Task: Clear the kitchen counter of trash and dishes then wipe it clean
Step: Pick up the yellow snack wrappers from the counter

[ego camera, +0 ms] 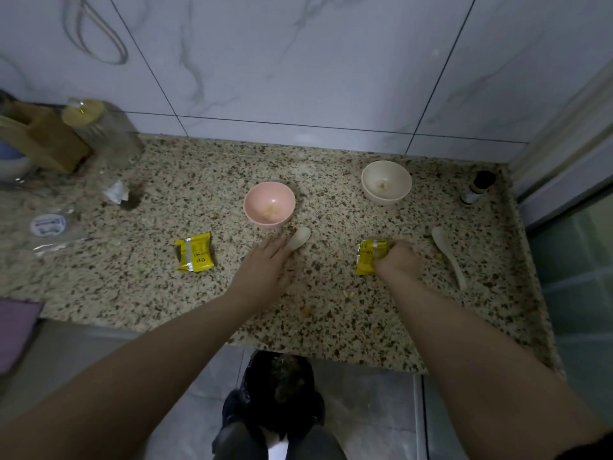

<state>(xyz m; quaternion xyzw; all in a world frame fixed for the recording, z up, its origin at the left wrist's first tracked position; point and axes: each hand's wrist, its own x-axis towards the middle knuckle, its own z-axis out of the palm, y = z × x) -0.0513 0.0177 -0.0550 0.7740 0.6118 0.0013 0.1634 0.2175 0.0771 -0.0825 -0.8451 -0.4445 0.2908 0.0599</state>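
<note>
Head view: a yellow wrapper is gripped by the right hand on the counter, likely bound for the black bin bag below. The left hand, fingers released, is laid over a spoon beside the pink bowl.

White marble-look wall tiles with dark grout lines are rising behind the speckled granite tabletop. Pale grey floor tiles are showing at 6 o'clock, a glass door panel at 3 o'clock. Light is dim.
</note>
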